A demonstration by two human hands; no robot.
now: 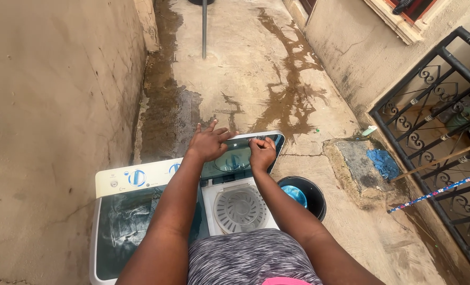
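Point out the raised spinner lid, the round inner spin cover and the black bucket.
raised spinner lid (234,158): head view, on its tinted panel between the two hands.
round inner spin cover (240,210): head view, on its slotted grey centre.
black bucket (315,196): head view, on its right rim.

Concrete yard floor (256,68), marked by dark wet streaks. Standing directly on it: a white twin-tub washing machine (124,182) against the left wall; just right of it, a black bucket (315,196); farther right, a blue cloth (383,162) on a rough patch.
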